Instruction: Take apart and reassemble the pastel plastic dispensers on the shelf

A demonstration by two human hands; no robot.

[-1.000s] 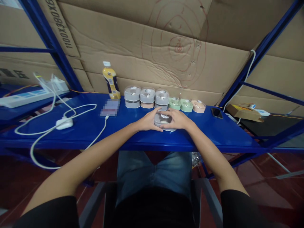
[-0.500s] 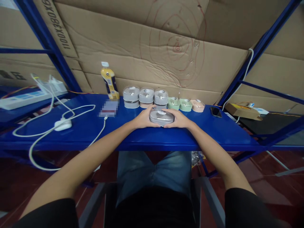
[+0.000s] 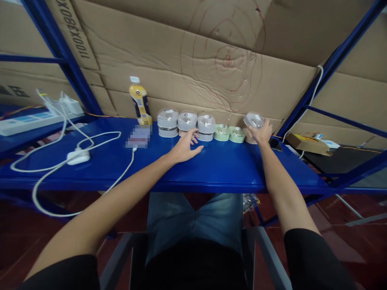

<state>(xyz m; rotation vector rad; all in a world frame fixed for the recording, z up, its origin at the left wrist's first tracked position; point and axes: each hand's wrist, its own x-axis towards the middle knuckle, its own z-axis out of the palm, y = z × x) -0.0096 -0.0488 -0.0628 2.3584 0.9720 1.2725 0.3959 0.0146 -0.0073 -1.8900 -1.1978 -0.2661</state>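
Your right hand [image 3: 260,132] grips a rounded grey plastic box [image 3: 253,119] at the row's right end, above the pink box. Your left hand [image 3: 184,147] rests with fingers spread loosely on the smooth blue shelf [image 3: 217,169], just before the stacked boxes [image 3: 187,125].

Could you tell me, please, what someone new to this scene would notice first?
The eye goes first to the row of small lidded containers, grey stacks then green ones, lined up along the back of the blue shelf against cardboard. At the row's right end the right hand holds a grey container in its grip above a pink one, while the left hand rests open on the shelf. A yellow bottle stands left of the row.
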